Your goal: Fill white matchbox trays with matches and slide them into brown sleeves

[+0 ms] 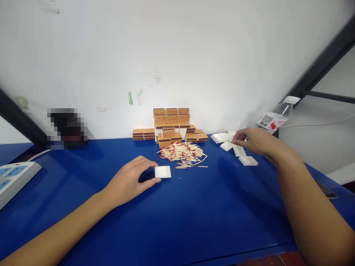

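A white matchbox inner tray (162, 172) rests on the blue table, pinched at its left end between the thumb and fingers of my left hand (138, 176). Its open side faces up, with no matches visible inside. Over at the right, my right hand (251, 139) bends its fingertips together at a group of white matchbox trays (220, 137); what lies between the tips is hidden. One separate tray (249, 161) sits nearer to me, below that hand. Between the hands spreads a loose heap of red-tipped matches (184, 152).
Orange matchboxes (172, 119) are stacked against the white wall behind the matches. A plastic bottle (277, 114) stands behind my right hand. At the left edge lies a power strip (19, 177), with a pixelated dark object (68, 128) farther back.
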Motion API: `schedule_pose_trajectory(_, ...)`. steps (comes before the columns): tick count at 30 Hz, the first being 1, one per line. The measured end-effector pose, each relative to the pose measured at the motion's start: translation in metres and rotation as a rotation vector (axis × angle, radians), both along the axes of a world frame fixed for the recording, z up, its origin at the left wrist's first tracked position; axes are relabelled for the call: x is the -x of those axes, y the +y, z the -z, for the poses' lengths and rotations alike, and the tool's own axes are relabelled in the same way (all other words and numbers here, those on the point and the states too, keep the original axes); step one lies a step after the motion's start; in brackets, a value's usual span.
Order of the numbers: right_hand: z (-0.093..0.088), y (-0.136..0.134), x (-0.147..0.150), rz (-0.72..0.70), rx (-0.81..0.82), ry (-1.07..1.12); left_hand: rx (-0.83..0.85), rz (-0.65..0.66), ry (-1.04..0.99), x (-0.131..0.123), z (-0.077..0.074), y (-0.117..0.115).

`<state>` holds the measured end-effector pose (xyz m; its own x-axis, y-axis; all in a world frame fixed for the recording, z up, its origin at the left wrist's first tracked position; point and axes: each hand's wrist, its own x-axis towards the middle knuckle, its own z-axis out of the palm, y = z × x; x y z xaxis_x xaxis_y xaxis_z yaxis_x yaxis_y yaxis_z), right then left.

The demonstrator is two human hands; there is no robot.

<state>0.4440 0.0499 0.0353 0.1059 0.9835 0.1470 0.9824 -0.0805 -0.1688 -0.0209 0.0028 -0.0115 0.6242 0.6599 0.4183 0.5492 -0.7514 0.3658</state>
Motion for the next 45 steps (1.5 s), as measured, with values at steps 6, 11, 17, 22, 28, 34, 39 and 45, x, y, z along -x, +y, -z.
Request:
schedule_pose_trajectory(6, 0.015, 0.005, 0.041, -0.162, 0.037, -0.014, -0.024, 0.008, -0.01, 0.001, 0.002, 0.001)
schedule_pose_trajectory(11, 0.026, 0.007, 0.058, -0.267, 0.041, 0.012, -0.078, 0.024, 0.011, 0.001, 0.004, 0.001)
schedule_pose_trajectory(17, 0.035, 0.009, 0.071, -0.389, -0.047, 0.067, -0.085, 0.036, 0.026, 0.002, 0.004, 0.001)
schedule_pose_trajectory(22, 0.032, 0.002, 0.087, -0.475, -0.088, 0.153, -0.088, 0.048, 0.025, 0.002, 0.006, 0.002)
schedule_pose_trajectory(28, 0.042, 0.005, 0.103, -0.542, -0.18, 0.08, -0.076, 0.076, 0.019, 0.001, 0.006, 0.003)
schedule_pose_trajectory(34, 0.051, 0.018, 0.106, -0.634, -0.188, 0.063, -0.076, 0.069, 0.002, 0.001, 0.006, 0.002)
schedule_pose_trajectory(39, 0.046, 0.018, 0.109, -0.632, -0.188, 0.021, -0.076, 0.066, 0.004, 0.0, 0.006, 0.002)
schedule_pose_trajectory(45, 0.044, 0.015, 0.112, -0.644, -0.209, -0.035, -0.059, 0.062, 0.022, 0.0, 0.005, 0.0)
